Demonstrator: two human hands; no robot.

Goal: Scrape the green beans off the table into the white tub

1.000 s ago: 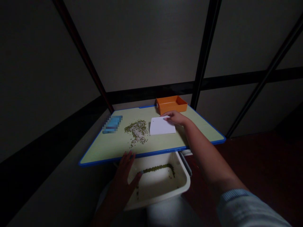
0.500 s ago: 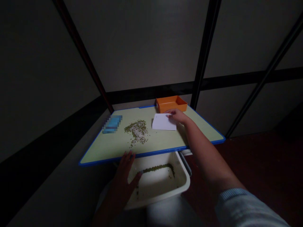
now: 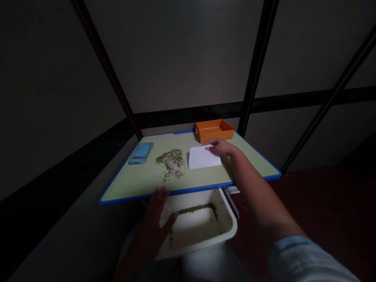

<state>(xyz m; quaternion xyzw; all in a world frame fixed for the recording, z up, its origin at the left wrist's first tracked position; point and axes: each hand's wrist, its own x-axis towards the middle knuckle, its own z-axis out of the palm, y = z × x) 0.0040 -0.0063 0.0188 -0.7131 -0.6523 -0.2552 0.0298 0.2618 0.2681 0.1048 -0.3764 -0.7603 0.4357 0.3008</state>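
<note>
My right hand (image 3: 220, 147) grips the far right edge of a flat white scraper card (image 3: 203, 158) that rests on the pale green table (image 3: 141, 180). Left of the card lies a small heap of green beans mixed with white grains (image 3: 172, 161). My left hand (image 3: 157, 213) clasps the left rim of a white plastic tub (image 3: 223, 235), held below the table's near blue edge. A line of green beans (image 3: 196, 209) lies inside the tub along its far wall.
An orange tray (image 3: 214, 129) stands at the table's far edge, just behind my right hand. A blue blurred object (image 3: 141, 153) lies at the table's left. Dark wall panels and black posts close in behind.
The white card shifted slightly: it was lifted and drawn back toward the orange tray half a second ago, and now lies flatter and nearer the bean heap again. My left hand and the tub stayed put.
</note>
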